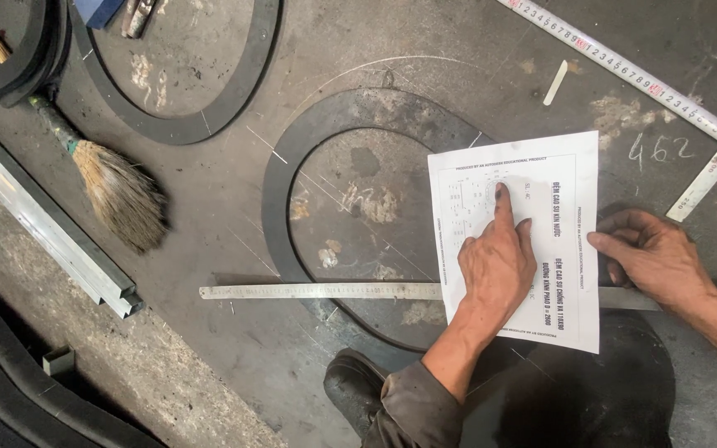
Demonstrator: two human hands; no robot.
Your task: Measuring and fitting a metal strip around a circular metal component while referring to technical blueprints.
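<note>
A white printed sheet of paper (558, 191) with a small drawing lies on the dark floor plate, over the right part of a flat black ring (280, 178). My left hand (495, 270) rests on the sheet, its index finger stretched out with the tip on the drawing. My right hand (653, 257) comes in from the right and holds the sheet's right edge with thumb and fingertips. A long steel ruler (317, 291) lies across the ring and runs under the paper and both hands.
A straw brush (118, 195) lies at the left beside a silver metal profile (43, 224). A second black ring (238, 87) is at the top. A tape measure (624, 70) and another scale (711, 170) cross the upper right, near a chalk stick (555, 83). My shoe (357, 386) is at the bottom.
</note>
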